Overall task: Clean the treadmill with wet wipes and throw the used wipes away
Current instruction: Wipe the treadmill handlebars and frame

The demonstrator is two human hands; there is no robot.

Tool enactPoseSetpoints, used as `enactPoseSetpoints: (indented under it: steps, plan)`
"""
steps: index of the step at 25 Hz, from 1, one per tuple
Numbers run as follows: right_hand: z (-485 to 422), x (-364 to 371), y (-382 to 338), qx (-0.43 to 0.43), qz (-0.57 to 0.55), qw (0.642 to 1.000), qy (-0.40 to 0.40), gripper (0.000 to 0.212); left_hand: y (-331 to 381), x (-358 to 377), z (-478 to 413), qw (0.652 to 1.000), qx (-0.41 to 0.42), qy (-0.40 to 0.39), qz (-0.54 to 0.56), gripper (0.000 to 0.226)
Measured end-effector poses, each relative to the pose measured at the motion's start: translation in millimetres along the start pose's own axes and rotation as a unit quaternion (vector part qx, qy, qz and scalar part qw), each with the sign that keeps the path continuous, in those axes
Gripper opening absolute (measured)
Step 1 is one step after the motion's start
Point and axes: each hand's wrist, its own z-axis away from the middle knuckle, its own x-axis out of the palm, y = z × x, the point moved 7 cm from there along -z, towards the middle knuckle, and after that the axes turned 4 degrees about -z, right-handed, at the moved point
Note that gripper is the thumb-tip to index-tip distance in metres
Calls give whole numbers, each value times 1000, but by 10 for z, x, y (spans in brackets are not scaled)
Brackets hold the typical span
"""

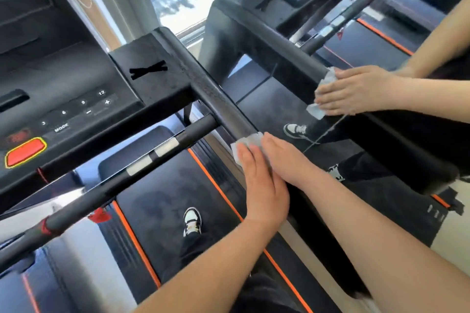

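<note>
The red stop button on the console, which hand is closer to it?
Left. The left hand sits on the side rail nearer the red stop button; the right hand lies beyond it, farther away.

Seen from a single head-worn wide-angle camera, aimed forward and steeply down, close above the left hand (262, 183) and right hand (287, 160). Treadmill console (76, 99) up-left of the hands, mirror (356, 33) just beyond them, belt (178, 185) below.
</note>
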Motion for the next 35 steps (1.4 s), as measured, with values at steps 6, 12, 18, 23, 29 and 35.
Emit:
enactPoseSetpoints:
  steps: [6, 12, 18, 23, 29, 35]
  plan:
    - [-655, -9, -386, 38, -4, 999, 4, 24, -297, -383, -671, 958, -209, 28, 194, 64]
    - [-582, -44, 36, 104, 61, 993, -16, 34, -127, -41, -39, 946, -223, -6, 237, 62]
    - [101, -175, 591, 210, 10, 977, -42, 53, -444, -396, -883, 930, -280, 83, 223, 72]
    - [725, -174, 1237, 232, -24, 972, -29, 71, -81, 200, 326, 921, -327, 14, 208, 66]
    - [1685, -312, 1888, 259, -104, 960, 4, 59, 95, 1098, 1524, 827, -449, -205, 269, 85]
    - [2458, -133, 2255, 260, -213, 928, 159, 47, -87, 1472, 2048, 786, -476, -268, 290, 108]
